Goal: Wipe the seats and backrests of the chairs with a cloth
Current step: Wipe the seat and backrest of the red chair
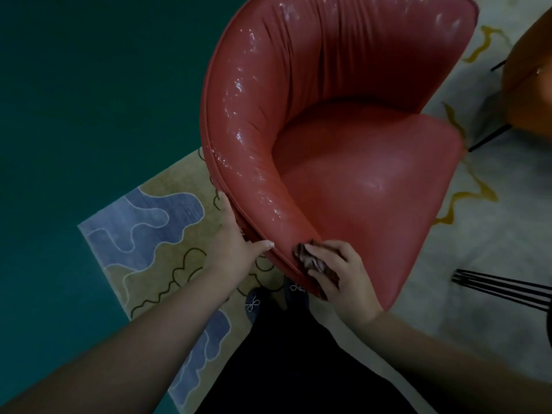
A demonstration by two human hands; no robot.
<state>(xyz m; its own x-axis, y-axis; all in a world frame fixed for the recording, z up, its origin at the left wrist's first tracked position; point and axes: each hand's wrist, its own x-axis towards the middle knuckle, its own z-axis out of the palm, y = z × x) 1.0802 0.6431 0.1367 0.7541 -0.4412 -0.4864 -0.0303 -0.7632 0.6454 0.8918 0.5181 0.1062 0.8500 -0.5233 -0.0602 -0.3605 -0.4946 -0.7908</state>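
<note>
My left hand [236, 237] grips the outer rim of the red chair [343, 121], palm on the outside of the shell, thumb hooked over the top edge. My right hand [343, 273] is just to the R of it, fingers curled round a bunched brownish cloth [310, 258], pressing it vs the near end of the curved backrest where it meets the seat front. Cloth sits btwn my R fingers and the upholstery, most of it crumpled under my palm.

Seat cushion lies beyond my R hand, smooth w/ one small dimple. Backrest curves up and away from my L hand, shiny patches all along its inner face.

Below and btwn both hands: my dark trousers and dark shoes [254, 303] w/ pale bow marks. Under my L arm, a rug [155, 222] w/ blue blobs and squiggly dark lines on tan, green floor [74, 115] further L. R of my R hand, thin black chair legs [504, 288]; far beyond it, an orange chair [531, 85] on the pale part of the rug.
</note>
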